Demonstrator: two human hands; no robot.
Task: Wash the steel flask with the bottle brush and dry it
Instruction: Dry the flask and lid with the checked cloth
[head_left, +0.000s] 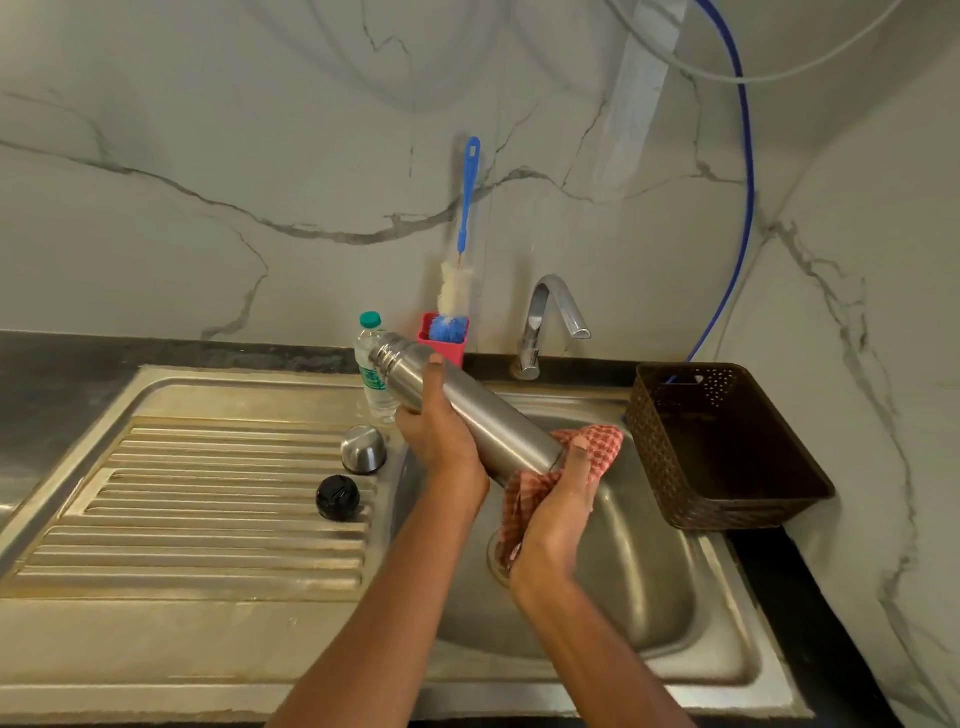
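Fingers (435, 364): left hand (441, 431) wrapped round flask (493, 421) near neck; right hand (550, 519) clasping cloth (602, 441) over base. Held tilted above sink (649, 571). Rigid, smooth, probably light, slippery when wet; grip body firmly, never rim.

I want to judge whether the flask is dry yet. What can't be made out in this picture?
Head view:
Base of the steel flask: wrapped in the cloth held by the right hand.
Flask interior: mouth faces away, so wetness is unknown.
Drain of the sink: mostly behind cloth and right hand.
Label on the plastic bottle: too small to read.
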